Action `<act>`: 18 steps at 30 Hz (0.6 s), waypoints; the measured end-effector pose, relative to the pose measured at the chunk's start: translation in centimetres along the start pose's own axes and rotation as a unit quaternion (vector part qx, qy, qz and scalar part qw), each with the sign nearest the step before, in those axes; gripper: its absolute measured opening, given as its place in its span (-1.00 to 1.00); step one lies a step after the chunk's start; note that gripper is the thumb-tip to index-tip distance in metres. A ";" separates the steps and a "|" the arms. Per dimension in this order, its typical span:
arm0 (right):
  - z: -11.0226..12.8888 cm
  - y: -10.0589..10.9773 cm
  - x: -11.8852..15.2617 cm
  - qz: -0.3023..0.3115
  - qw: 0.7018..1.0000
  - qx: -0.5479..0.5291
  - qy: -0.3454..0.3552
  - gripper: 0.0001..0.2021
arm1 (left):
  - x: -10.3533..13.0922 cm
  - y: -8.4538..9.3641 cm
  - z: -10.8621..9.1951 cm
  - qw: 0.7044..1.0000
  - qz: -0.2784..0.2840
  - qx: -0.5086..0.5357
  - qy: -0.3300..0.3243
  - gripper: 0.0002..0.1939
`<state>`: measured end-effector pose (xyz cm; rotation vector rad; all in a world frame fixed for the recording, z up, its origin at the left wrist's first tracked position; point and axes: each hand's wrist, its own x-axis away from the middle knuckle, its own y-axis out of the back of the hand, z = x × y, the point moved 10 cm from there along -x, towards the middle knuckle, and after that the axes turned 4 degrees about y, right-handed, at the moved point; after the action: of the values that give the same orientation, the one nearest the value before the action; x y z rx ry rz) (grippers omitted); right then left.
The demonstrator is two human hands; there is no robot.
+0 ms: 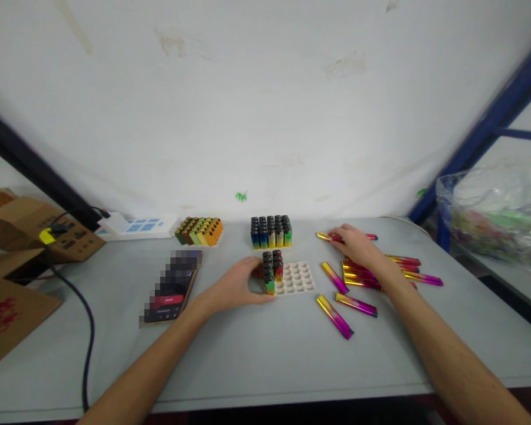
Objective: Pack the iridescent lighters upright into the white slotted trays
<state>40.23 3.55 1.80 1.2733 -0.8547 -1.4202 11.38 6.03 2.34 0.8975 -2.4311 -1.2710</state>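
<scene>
My left hand (239,285) curves around the left side of a white tray (298,277) with round pockets, thumb and fingers apart at the tray's near and far edges. Upright lighters, green (269,286) and red (278,271), fill the tray's left part; its right part shows bare pockets. At the back right, my right hand (351,241) has its fingers closed on a red and gold lighter (323,236). Below it lie several loose lighters in gold, red and purple, among them a gold and purple one (335,317) near the front.
Behind stand a block of blue, yellow and green lighters (271,235) and a slanted block of yellow and orange ones (199,231). A phone (171,289), power strip (137,227), black cable (92,330) and cardboard boxes (35,227) are left; a plastic bag (491,206) is right.
</scene>
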 end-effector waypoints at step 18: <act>7.9 -1.3 0.6 -0.020 0.753 -0.649 -0.108 -0.67 | -0.1 -0.2 0.0 1.000 0.002 -0.011 -0.004 -0.45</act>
<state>32.32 2.36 1.96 0.0335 0.1621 -1.6660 11.54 6.00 2.23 0.8832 -2.4188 -1.3009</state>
